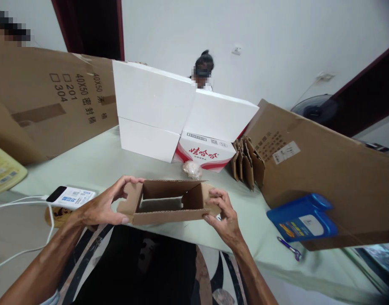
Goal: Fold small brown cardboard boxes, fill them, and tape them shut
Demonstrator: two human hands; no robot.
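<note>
A small brown cardboard box (pixel 167 202), open on top and partly folded, is held over the near edge of the pale green table (pixel 95 165). My left hand (pixel 102 205) grips its left end, thumb along the front wall and fingers curled over the flap. My right hand (pixel 222 212) grips its right end, fingers pinching the side flap. A crumpled pale lump (pixel 192 169) lies just behind the box.
White cartons (pixel 153 110) and a red-and-white carton (pixel 207 154) stand behind, with a person beyond them. Folded cardboard blanks (pixel 247 163) lean on a large brown carton (pixel 327 169). A blue bottle (pixel 304 218), small purple tool (pixel 291 249), power bank with cables (pixel 72 197) and another big carton (pixel 54 97) surround.
</note>
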